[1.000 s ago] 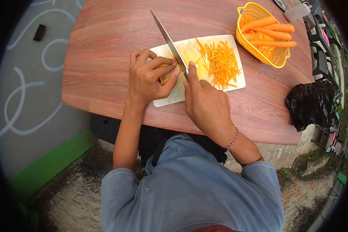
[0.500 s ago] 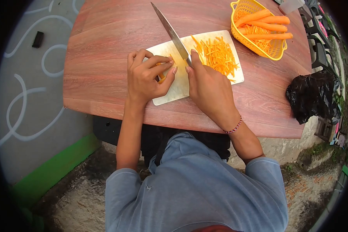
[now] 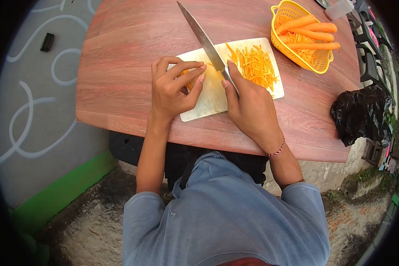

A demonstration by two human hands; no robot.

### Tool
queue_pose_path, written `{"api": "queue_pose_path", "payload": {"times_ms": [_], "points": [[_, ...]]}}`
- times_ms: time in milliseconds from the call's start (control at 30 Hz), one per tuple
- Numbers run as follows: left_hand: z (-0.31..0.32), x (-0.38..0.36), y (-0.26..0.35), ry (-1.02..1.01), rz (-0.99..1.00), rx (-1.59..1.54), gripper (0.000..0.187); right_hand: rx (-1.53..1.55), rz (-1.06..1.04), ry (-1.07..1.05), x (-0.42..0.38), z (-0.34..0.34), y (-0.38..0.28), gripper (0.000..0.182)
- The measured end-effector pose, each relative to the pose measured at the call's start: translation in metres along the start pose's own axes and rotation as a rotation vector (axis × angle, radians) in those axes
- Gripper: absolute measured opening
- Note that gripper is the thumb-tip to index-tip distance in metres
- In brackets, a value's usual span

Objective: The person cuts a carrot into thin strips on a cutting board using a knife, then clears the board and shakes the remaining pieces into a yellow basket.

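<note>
My right hand (image 3: 252, 108) grips a kitchen knife (image 3: 205, 41) by its handle, the blade pointing up and to the left over the white cutting board (image 3: 208, 103). On the board's left part, my left hand (image 3: 175, 86) is curled with its fingertips around a piece of carrot (image 3: 189, 80), mostly hidden behind the fingers. The blade stands apart from the left fingertips. A heap of carrot strips (image 3: 256, 66) lies on the board's right side, beyond the knife.
A yellow plastic basket (image 3: 292, 55) with peeled carrots (image 3: 317, 35) and shreds stands at the back right of the wooden table (image 3: 119, 80). A black plastic bag (image 3: 361, 113) is at the right edge. A clear container (image 3: 339, 9) sits at the far right corner.
My right hand and the knife have shifted right, away from my left fingertips. The whole view has also moved slightly. My left hand keeps its curled pose.
</note>
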State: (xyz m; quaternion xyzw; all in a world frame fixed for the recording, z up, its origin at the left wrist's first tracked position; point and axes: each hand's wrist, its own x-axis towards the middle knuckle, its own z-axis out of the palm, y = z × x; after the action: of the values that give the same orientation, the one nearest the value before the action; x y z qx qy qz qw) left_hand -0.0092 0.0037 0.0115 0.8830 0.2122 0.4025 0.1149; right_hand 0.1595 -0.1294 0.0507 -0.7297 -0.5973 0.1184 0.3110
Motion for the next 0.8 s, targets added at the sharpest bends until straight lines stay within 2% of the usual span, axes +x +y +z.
{"api": "queue_pose_path", "payload": {"times_ms": [167, 233, 300, 433, 567, 633, 733, 800], "points": [[0.0, -0.001, -0.002, 0.072, -0.042, -0.009, 0.019, -0.036, 0.01, -0.074, -0.001, -0.002, -0.002, 0.043], [0.002, 0.0, -0.002, 0.075, -0.039, -0.006, 0.018, -0.043, 0.161, -0.104, 0.005, -0.017, -0.002, 0.043], [0.005, -0.003, -0.003, 0.08, -0.096, -0.029, 0.012, -0.074, 0.18, -0.077, 0.007, -0.028, 0.005, 0.042], [0.007, -0.003, -0.005, 0.073, -0.07, -0.029, 0.013, -0.102, 0.218, -0.031, 0.006, -0.037, 0.011, 0.041], [0.005, -0.002, 0.001, 0.07, -0.024, -0.024, 0.028, -0.068, 0.194, 0.013, 0.0, -0.042, 0.01, 0.041], [0.0, 0.005, 0.012, 0.071, 0.014, 0.001, 0.035, -0.026, 0.078, 0.046, -0.004, -0.044, 0.011, 0.041], [-0.003, 0.016, 0.029, -0.003, 0.064, 0.071, 0.042, -0.042, 0.051, -0.033, -0.011, -0.052, 0.009, 0.042], [-0.003, 0.02, 0.032, -0.131, 0.078, 0.203, 0.044, -0.055, 0.052, -0.064, -0.015, -0.057, 0.006, 0.042]]}}
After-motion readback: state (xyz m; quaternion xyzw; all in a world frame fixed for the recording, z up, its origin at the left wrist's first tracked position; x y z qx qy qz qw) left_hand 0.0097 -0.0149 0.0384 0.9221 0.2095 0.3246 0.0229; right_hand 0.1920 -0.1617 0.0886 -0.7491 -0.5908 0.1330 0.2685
